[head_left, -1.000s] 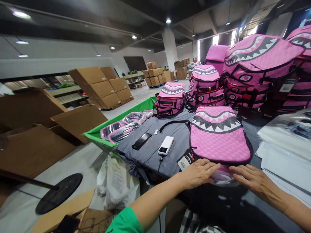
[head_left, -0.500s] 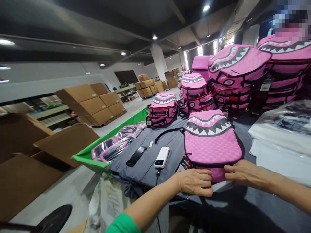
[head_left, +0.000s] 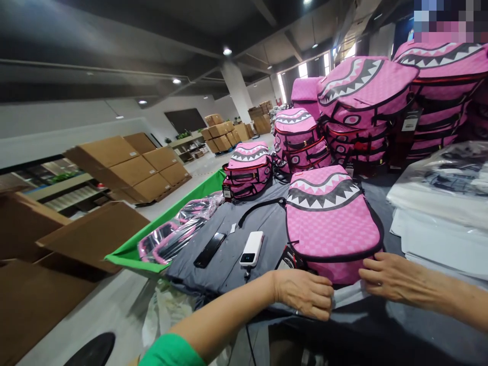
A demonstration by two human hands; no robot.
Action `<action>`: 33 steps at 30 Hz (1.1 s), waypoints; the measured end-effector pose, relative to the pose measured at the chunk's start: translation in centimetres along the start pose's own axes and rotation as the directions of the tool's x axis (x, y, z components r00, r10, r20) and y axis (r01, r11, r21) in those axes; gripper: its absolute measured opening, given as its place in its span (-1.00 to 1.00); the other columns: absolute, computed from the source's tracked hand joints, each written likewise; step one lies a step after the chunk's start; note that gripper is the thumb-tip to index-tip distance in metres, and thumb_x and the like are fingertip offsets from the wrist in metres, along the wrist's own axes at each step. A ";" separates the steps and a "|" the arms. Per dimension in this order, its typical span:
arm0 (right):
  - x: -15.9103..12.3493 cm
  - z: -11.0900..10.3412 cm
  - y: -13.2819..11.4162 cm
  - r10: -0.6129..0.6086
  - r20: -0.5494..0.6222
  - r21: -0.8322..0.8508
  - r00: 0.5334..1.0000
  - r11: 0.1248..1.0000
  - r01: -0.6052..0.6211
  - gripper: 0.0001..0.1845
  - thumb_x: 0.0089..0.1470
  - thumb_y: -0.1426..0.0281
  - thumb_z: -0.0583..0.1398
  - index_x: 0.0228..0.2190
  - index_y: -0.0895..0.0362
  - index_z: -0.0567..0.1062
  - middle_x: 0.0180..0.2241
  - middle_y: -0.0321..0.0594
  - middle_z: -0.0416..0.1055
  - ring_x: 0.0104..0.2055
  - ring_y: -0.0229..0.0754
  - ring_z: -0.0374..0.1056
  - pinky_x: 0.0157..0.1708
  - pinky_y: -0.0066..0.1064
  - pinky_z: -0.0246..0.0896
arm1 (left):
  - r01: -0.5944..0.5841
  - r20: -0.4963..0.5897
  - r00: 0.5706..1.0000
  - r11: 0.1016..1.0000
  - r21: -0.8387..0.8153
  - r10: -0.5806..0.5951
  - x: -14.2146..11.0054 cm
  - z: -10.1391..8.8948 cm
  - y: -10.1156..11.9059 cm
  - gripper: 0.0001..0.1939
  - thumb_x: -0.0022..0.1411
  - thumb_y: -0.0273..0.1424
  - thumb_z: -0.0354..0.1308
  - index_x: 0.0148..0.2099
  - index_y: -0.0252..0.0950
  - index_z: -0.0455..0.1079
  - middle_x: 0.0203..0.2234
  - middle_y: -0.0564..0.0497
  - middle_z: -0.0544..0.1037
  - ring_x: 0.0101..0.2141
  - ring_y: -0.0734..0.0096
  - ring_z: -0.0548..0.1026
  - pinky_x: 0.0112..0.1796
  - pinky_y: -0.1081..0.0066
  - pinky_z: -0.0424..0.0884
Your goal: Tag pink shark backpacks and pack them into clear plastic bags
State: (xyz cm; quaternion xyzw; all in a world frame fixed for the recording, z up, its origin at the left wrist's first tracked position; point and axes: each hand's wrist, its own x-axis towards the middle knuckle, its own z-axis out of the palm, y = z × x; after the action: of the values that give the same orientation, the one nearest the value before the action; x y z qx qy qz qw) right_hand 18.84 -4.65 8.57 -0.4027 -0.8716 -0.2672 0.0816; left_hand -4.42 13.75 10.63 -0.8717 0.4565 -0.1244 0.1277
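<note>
A pink checked backpack [head_left: 335,223] with a printed shark-teeth band lies on the grey-covered table, its base towards me. A strip of whitish, thin plastic bag [head_left: 348,295] shows along the base. At its left end my left hand [head_left: 305,292] is closed, fingers curled down on the plastic. My right hand [head_left: 385,277] pinches the same plastic by the backpack's lower right corner. Both sets of fingertips are partly hidden. A dark hang tag [head_left: 286,259] lies beside my left hand, and a black strap [head_left: 261,206] reaches out to the left.
A white power bank [head_left: 252,249] with a cable and a black phone [head_left: 209,250] lie left of the backpack. Stacked pink backpacks [head_left: 366,101] rise behind. White plastic bags [head_left: 438,223] are piled at right. A green-sided bin [head_left: 163,208] holds wrapped pieces; cartons [head_left: 129,162] stand beyond.
The view has shifted slightly. My right hand has moved a little away from the left, and more of the plastic strip shows between them. The backpack stays flat.
</note>
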 end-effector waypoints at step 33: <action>-1.5 4.5 -9.6 0.930 0.364 0.855 -0.051 -0.355 -0.377 -0.42 0.03 -0.19 0.22 -0.28 0.08 0.40 -0.53 -0.31 0.44 -0.64 -0.22 0.30 -0.70 -0.42 0.26 | 0.794 0.525 0.505 0.129 -0.595 -0.685 7.2 3.1 0.1 -0.49 0.53 -0.18 -0.14 -0.34 -0.30 0.49 -0.49 -0.01 0.62 -0.44 0.36 0.61 -0.44 0.50 0.38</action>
State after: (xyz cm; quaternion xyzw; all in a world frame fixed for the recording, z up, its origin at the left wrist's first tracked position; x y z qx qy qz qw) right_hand 13.04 -8.37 0.38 -0.6623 -0.2653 0.2298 0.6619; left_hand 0.49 8.05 8.39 -0.9418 -0.0419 0.0974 -0.3190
